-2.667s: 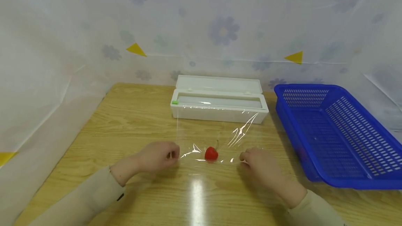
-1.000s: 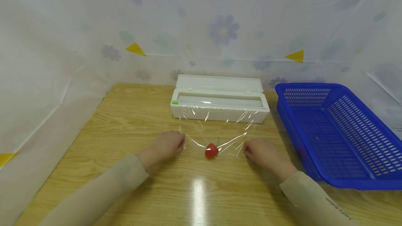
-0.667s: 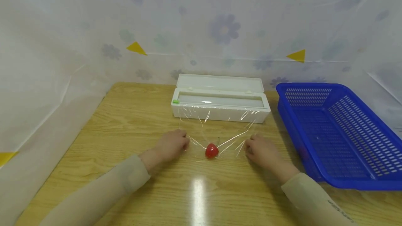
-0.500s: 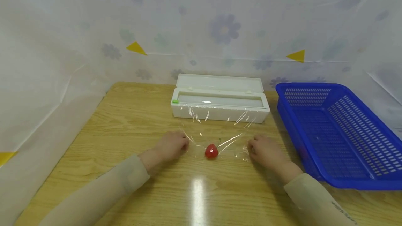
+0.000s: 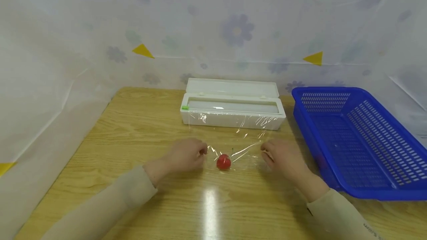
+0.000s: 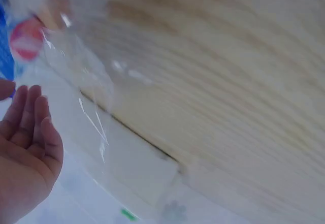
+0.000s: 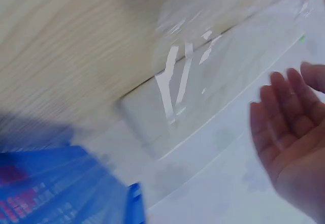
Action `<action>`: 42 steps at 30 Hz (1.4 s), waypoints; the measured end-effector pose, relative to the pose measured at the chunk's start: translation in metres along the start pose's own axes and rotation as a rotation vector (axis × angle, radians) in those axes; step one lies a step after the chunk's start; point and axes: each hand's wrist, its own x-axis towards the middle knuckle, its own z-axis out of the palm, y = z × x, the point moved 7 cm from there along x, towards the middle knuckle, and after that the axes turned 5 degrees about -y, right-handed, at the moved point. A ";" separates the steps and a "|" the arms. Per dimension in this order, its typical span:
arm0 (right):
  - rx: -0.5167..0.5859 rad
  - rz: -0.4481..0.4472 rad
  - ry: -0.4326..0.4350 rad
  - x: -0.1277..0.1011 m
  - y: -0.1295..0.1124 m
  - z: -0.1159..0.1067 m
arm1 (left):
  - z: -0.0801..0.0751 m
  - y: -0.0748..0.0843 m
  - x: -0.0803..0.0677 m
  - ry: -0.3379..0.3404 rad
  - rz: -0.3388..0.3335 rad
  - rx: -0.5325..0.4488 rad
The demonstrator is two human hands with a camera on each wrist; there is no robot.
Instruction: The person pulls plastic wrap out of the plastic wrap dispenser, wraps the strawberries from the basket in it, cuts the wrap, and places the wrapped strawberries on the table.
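Observation:
A red cherry (image 5: 223, 162) with a thin stem lies on the wooden table under a sheet of clear cling film (image 5: 246, 154). The creased film runs back to a white dispenser box (image 5: 185, 117). My left hand (image 5: 186, 155) is at the film's left edge; in the left wrist view that left hand (image 6: 31, 148) has loosely bent fingers, its thumb apart from them. At the film's right edge is my right hand (image 5: 283, 158), thumb and forefinger apart. The right wrist view shows nothing between the fingers of that right hand (image 7: 294, 132). Whether either hand touches the film is unclear.
The dispenser's lid (image 5: 231, 87) stands raised at the back, and a small green tab (image 5: 185, 107) is on the box's left end. A blue plastic basket (image 5: 367, 192) stands to the right. Flower-patterned sheeting (image 5: 237, 30) surrounds the table.
The film, earlier stretched flat between both hands, has slackened and creased over the cherry. My left hand has shifted right and a little away from me; my right thumb and forefinger have come apart.

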 end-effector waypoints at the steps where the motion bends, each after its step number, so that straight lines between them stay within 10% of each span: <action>1: -0.010 -0.057 0.017 0.000 -0.012 -0.001 | 0.003 0.006 0.000 -0.026 0.017 -0.001; 10: 0.064 -0.062 -0.340 0.002 -0.047 0.052 | 0.032 0.019 0.002 -0.108 0.038 0.089; 29: -0.120 -0.030 -0.240 0.023 -0.044 0.062 | 0.031 0.020 0.009 -0.001 0.053 0.071; 42: 0.139 0.072 -0.243 0.026 -0.029 0.057 | 0.030 0.018 0.015 -0.017 0.046 0.016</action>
